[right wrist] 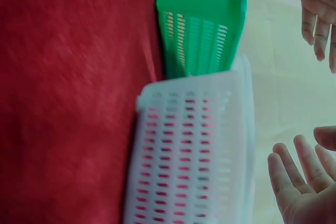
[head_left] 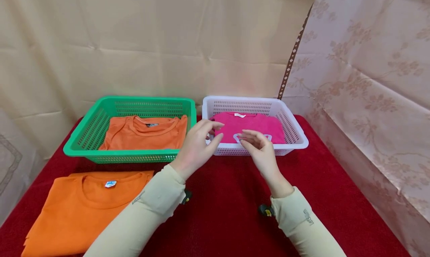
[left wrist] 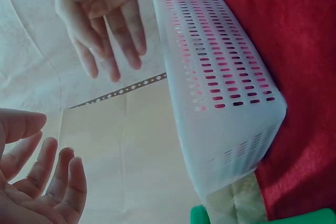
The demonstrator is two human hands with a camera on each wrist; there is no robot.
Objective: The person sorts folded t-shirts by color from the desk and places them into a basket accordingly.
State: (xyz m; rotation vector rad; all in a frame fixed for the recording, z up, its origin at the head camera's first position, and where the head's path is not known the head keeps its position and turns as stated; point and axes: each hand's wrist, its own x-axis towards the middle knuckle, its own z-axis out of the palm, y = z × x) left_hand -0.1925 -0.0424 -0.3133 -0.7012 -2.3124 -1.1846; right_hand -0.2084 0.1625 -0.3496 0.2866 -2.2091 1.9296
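Note:
Both hands hover over the near rim of the white basket, apart from each other and holding nothing. My left hand, fingers loosely bent, is at the basket's left front corner. The right hand hangs before the basket's front middle, its fingers relaxed. Inside the white basket lies a folded pink shirt with a white neck label and a pale print partly hidden by the right hand. In the left wrist view the left palm faces up, and the right wrist view shows the right palm likewise bare.
Left of the white basket stands a green basket with a folded orange shirt in it. A brighter orange folded shirt, seemingly in layers, lies at front left on the red cloth. Beige curtain hangs behind.

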